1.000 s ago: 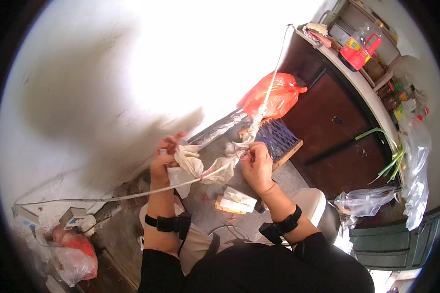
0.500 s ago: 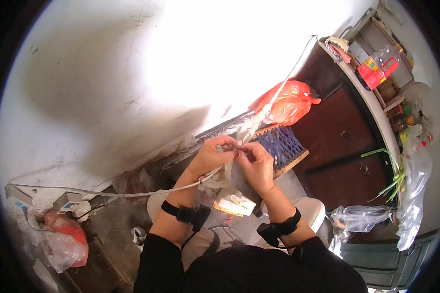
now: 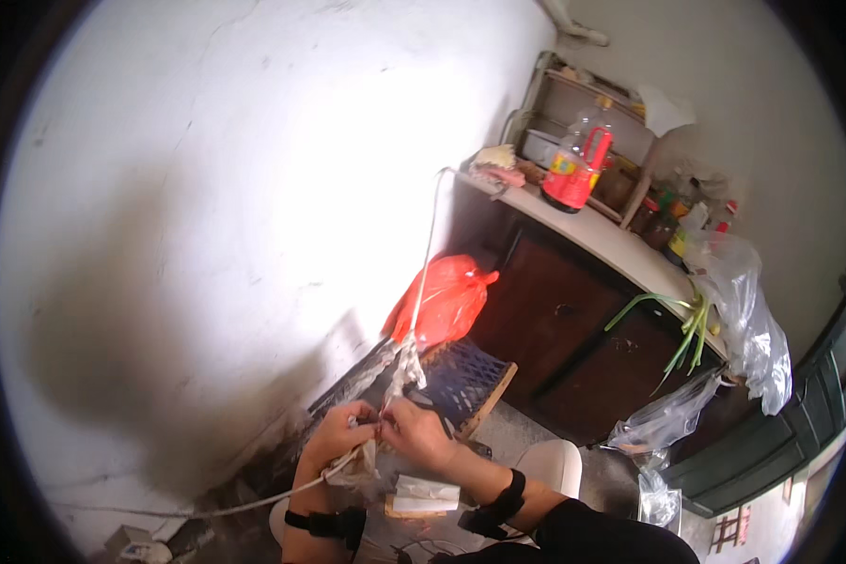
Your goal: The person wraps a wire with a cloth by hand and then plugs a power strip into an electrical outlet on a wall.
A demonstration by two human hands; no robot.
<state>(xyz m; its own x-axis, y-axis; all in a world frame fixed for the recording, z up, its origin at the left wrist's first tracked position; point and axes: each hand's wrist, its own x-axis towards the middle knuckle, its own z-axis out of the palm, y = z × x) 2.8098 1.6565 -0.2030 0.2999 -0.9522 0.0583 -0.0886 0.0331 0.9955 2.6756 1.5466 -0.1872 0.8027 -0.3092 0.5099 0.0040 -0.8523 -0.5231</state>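
My left hand (image 3: 342, 434) and my right hand (image 3: 416, 431) meet low in the centre, fingertips pinched together on a thin strand where a pale cloth wrapping (image 3: 407, 367) winds round a white cord (image 3: 425, 263); exactly what is between the fingertips is too small to make out clearly. The cord runs from the counter corner down through my hands and off to the lower left. Loose pale cloth (image 3: 361, 475) hangs beneath my fingers. Below them lies a white paper packet (image 3: 427, 495) on something light brown. A slatted dark-blue seat with wooden edges (image 3: 498, 385) stands just beyond.
A white wall (image 3: 160, 113) fills the left. A red bag (image 3: 451, 301) leans by dark cupboards (image 3: 545, 320). Their counter (image 3: 611, 240) bears a red-labelled jug (image 3: 573, 179), bottles, green onions (image 3: 694, 329) and clear bags (image 3: 752, 320). A green door (image 3: 766, 451) is at the right.
My hands have come together on the cord, my left one moving in toward the right. The view has tilted up, so the room appears lower and more of the shelf and wall shows.
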